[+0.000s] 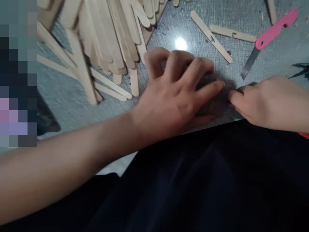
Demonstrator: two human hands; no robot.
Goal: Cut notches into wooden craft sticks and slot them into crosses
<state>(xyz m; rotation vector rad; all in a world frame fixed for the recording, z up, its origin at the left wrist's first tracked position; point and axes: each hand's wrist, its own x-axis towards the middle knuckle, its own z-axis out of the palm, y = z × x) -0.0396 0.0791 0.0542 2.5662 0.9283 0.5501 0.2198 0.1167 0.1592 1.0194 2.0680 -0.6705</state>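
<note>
My left hand (178, 93) lies palm down on the grey table (72, 103) near its front edge, fingers bent and spread, blurred by motion. What lies under it is hidden. My right hand (270, 101) rests just to its right, fingers curled and pinched together at the tip, almost touching the left fingertips. Whether it holds anything I cannot make out. A pink-handled knife (270, 35) with its blade out lies beyond the right hand.
A pile of wooden craft sticks (111, 42) fills the upper left, partly in a box. Two notched sticks (211, 35) lie loose at the top centre. A dark tool (301, 70) shows at the right edge. Dark cloth (193, 180) covers the foreground.
</note>
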